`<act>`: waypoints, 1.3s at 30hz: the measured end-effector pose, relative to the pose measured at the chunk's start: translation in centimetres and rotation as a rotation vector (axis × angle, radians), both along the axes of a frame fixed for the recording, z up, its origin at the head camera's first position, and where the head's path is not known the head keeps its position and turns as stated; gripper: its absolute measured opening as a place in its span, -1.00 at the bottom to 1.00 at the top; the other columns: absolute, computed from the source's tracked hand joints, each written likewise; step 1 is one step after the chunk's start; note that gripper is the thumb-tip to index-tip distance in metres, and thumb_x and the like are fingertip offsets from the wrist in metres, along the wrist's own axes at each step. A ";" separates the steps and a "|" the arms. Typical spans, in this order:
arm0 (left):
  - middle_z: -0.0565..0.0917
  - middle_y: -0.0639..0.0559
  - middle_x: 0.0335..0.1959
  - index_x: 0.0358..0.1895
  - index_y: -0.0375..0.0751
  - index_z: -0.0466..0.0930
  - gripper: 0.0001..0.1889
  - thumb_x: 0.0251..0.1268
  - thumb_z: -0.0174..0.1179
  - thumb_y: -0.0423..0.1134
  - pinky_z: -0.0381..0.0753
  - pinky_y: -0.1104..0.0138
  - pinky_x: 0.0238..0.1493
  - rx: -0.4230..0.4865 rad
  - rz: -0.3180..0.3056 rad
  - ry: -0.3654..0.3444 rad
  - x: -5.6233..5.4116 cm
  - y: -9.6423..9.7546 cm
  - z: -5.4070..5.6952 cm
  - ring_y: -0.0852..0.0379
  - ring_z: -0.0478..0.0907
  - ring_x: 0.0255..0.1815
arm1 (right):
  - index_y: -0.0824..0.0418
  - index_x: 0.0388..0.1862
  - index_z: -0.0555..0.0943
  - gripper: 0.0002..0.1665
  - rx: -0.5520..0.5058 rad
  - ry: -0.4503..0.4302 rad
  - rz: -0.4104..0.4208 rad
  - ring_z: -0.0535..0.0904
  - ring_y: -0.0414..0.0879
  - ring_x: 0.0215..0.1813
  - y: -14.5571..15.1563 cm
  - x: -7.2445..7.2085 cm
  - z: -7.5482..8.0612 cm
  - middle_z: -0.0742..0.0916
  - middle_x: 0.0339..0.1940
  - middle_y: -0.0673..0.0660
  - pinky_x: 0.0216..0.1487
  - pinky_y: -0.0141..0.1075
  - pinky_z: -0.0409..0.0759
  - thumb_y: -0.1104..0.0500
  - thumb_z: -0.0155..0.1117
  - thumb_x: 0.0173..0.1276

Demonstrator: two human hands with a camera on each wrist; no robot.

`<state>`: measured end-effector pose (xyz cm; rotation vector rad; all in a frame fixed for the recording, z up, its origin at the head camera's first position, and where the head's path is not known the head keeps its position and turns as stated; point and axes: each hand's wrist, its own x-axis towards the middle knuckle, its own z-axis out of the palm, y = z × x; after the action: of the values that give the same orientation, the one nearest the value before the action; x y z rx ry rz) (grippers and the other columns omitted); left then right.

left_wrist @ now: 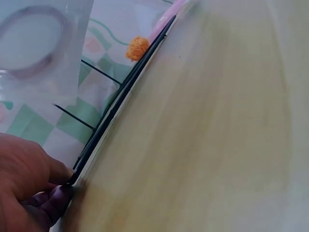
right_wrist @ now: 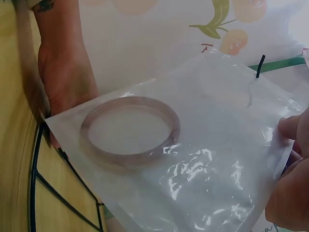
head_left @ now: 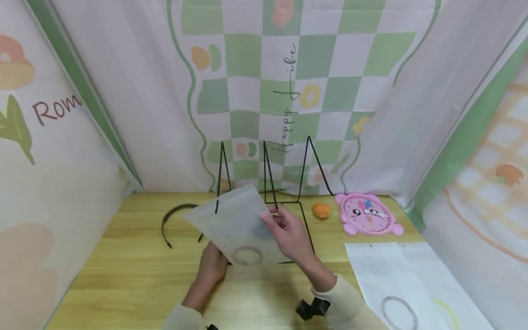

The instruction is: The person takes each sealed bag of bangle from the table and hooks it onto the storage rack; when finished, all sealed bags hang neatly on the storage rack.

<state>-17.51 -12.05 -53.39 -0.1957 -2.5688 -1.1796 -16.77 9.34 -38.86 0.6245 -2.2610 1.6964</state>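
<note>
Behind the wooden desk (head_left: 103,284) hangs a green-checked curtain (head_left: 243,55). Over the desk, the right grip (head_left: 290,233) pinches the edge of a bag (head_left: 231,215) with a bracelet (right_wrist: 128,158) inside, and a prong (head_left: 216,207) of the black rack (head_left: 284,202) pokes through this bag near one edge. Lower, the left grip (head_left: 212,263) pinches the front corner of the rack.
</note>
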 end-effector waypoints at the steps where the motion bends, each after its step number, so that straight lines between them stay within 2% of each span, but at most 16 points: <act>1: 0.52 -0.08 -0.39 -0.24 -0.29 0.51 -0.92 0.23 0.17 -0.47 0.54 0.21 -0.40 0.010 -0.003 -0.033 0.0 0.0 0.0 0.01 0.49 -0.39 | 0.24 -0.16 0.59 -0.92 -0.002 0.005 -0.007 0.20 -0.29 -0.69 -0.1 -0.2 -0.1 0.36 -0.77 -0.06 -0.69 -0.43 0.15 0.26 0.19 0.43; 4: 0.44 -0.01 -0.42 -0.29 -0.30 0.52 -0.95 0.22 0.19 -0.45 0.41 0.36 -0.48 0.015 0.000 -0.118 -0.1 -0.1 -0.1 0.13 0.37 -0.44 | 0.33 -0.14 0.59 -0.90 0.000 0.023 -0.022 0.21 -0.30 -0.69 -0.3 -0.7 -0.1 0.41 -0.77 0.00 -0.66 -0.43 0.15 0.33 0.18 0.41; 8: 0.45 -0.02 -0.40 -0.35 -0.31 0.52 -0.94 0.19 0.22 -0.47 0.43 0.38 -0.43 -0.004 0.010 -0.155 -0.2 0.0 -0.2 0.13 0.38 -0.40 | 0.45 -0.12 0.58 -0.85 -0.002 0.002 -0.043 0.24 -0.31 -0.66 -0.7 -0.5 1.4 0.51 -0.71 0.14 -0.62 -0.43 0.20 0.37 0.17 0.41; 11: 0.45 -0.04 -0.40 -0.40 -0.30 0.50 -0.91 0.17 0.22 -0.48 0.45 0.37 -0.42 -0.013 0.003 -0.141 -0.2 0.1 -0.2 0.11 0.40 -0.40 | 0.45 -0.13 0.59 -0.86 -0.010 -0.008 -0.054 0.26 -0.31 -0.62 -0.9 -0.3 2.5 0.51 -0.67 0.14 -0.59 -0.42 0.25 0.37 0.18 0.40; 16: 0.47 -0.03 -0.40 -0.41 -0.27 0.54 -0.92 0.19 0.25 -0.46 0.45 0.34 -0.40 -0.028 -0.001 -0.095 -0.3 0.1 0.0 0.12 0.40 -0.39 | 0.43 -0.21 0.58 -0.89 -0.003 0.055 -0.068 0.29 -0.27 -0.55 -1.1 -1.1 2.6 0.45 -0.62 0.04 -0.51 -0.41 0.31 0.35 0.21 0.39; 18: 0.48 -0.02 -0.40 -0.40 -0.27 0.56 -0.93 0.19 0.25 -0.45 0.45 0.34 -0.39 -0.033 0.001 -0.085 -0.3 0.2 0.1 0.13 0.40 -0.39 | 0.42 -0.21 0.58 -0.87 -0.008 0.055 -0.077 0.29 -0.26 -0.54 -1.3 -1.4 2.5 0.44 -0.62 0.02 -0.50 -0.42 0.30 0.32 0.22 0.39; 23: 0.48 -0.02 -0.39 -0.37 -0.28 0.57 -0.95 0.19 0.25 -0.44 0.47 0.34 -0.39 -0.033 -0.002 -0.092 -0.3 0.2 0.3 0.13 0.41 -0.39 | 0.43 -0.20 0.58 -0.84 -0.046 0.006 -0.081 0.25 -0.28 -0.59 -1.6 -2.3 2.3 0.39 -0.68 -0.03 -0.53 -0.43 0.24 0.30 0.21 0.41; 29: 0.47 -0.02 -0.39 -0.36 -0.28 0.57 -0.95 0.20 0.25 -0.44 0.45 0.34 -0.40 -0.029 -0.002 -0.122 -0.2 0.2 0.3 0.12 0.40 -0.39 | 0.41 -0.28 0.61 -0.83 -0.044 0.022 -0.127 0.23 -0.28 -0.62 -2.2 -3.0 1.9 0.38 -0.71 -0.05 -0.56 -0.42 0.23 0.27 0.21 0.42; 36: 0.48 -0.03 -0.40 -0.40 -0.28 0.56 -0.92 0.17 0.26 -0.46 0.49 0.35 -0.40 -0.036 -0.005 -0.085 -0.2 0.0 0.2 0.13 0.42 -0.40 | 0.24 -0.23 0.65 -0.75 -0.071 0.014 -0.162 0.29 -0.20 -0.61 -2.2 -5.6 -1.4 0.45 -0.67 -0.02 -0.58 -0.39 0.27 0.06 0.22 0.44; 39: 0.48 -0.02 -0.41 -0.42 -0.28 0.56 -0.91 0.15 0.27 -0.48 0.50 0.35 -0.42 -0.024 -0.009 -0.070 -0.2 -0.1 0.1 0.14 0.42 -0.40 | 0.24 -0.22 0.64 -0.74 -0.071 0.033 -0.152 0.27 -0.20 -0.61 -2.3 -5.9 -1.5 0.45 -0.66 0.00 -0.59 -0.39 0.27 0.06 0.18 0.46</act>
<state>-17.75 -12.10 -53.28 -0.1752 -2.6461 -1.1793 -22.71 7.09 -40.38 0.4496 -2.1565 1.6718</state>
